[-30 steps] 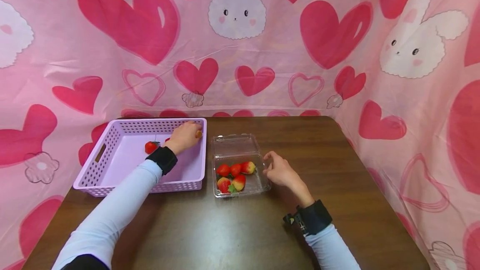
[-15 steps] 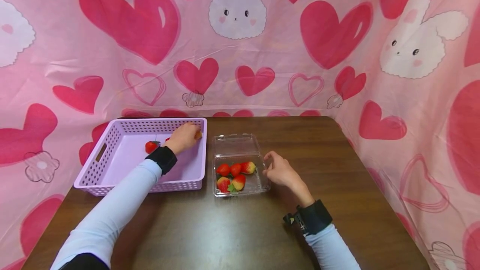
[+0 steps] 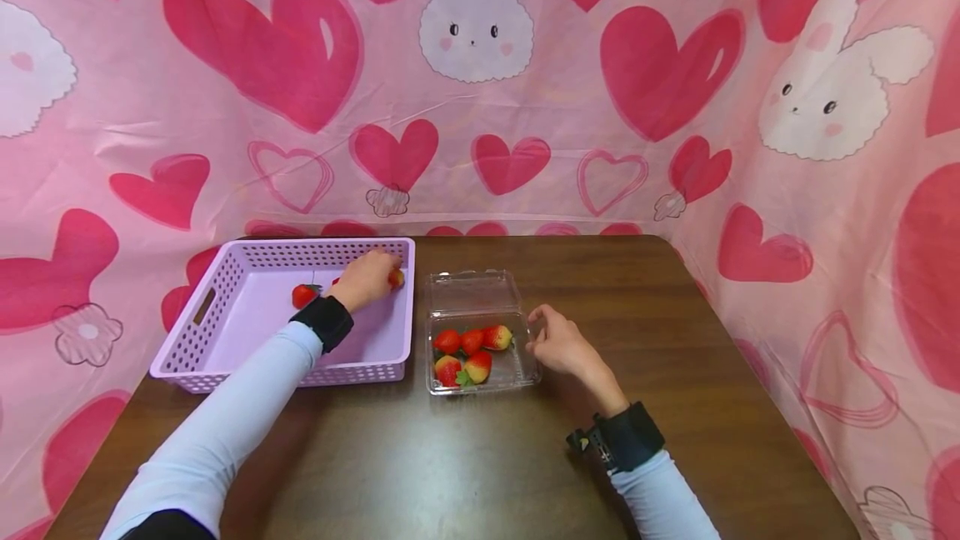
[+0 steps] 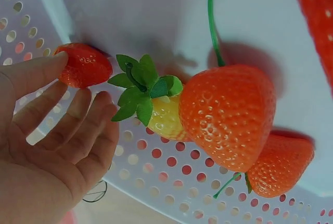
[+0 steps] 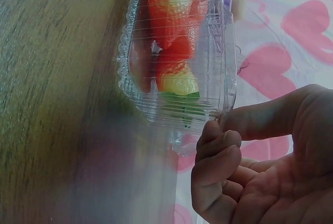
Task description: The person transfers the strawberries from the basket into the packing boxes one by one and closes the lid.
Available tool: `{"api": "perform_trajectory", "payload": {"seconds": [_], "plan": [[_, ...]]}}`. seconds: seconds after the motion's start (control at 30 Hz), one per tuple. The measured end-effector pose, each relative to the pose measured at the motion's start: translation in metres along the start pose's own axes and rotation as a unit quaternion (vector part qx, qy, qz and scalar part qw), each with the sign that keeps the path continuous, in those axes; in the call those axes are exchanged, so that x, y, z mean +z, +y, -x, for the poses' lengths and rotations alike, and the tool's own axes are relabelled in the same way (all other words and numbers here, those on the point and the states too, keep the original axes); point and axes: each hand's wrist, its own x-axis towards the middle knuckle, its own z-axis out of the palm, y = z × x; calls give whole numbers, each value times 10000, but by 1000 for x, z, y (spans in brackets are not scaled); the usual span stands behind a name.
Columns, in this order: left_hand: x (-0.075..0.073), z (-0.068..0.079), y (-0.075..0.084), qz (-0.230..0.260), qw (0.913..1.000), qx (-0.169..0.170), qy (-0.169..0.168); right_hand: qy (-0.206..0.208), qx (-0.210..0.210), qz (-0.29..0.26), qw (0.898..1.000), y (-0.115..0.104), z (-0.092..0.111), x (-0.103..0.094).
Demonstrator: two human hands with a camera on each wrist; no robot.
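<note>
Brown table (image 3: pixel 420 457) spans head view; left wrist's reveals a long-stemmed strawberry (image 4: pixel 229 114).

The basket (image 3: pixel 255 332) is showing lilac, with round holes patterning its walls. Strawberries (image 4: pixel 229 117) are displaying red, some grading into yellow, with green leaves (image 4: pixel 138 86). The container (image 3: pixel 516 367) is appearing colourless. The tabletop (image 3: pixel 450 465) is exhibiting brown wood grain. The backdrop (image 3: pixel 570 82) is bearing red hearts and white rabbits on pink. Sleeves (image 3: pixel 232 409) are showing pale blue; wristbands (image 3: pixel 636 437), black.
</note>
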Motion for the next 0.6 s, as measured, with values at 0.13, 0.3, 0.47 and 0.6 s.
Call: {"api": "perform_trajectory", "payload": {"seconds": [0.13, 0.3, 0.47, 0.6], "plan": [[-2, 2, 0, 28, 10000, -47, -76, -46, -39, -33, 10000, -1, 0, 0], [-4, 2, 3, 49, 9997, -144, -181, -51, -68, -58, 9999, -1, 1, 0], [-5, 4, 5, 100, 9993, -220, -299, -78, -85, -99, 9999, -1, 2, -1], [-5, 5, 4, 123, 9994, -187, -273, -93, -59, -141, 9998, -1, 2, -1]]}}
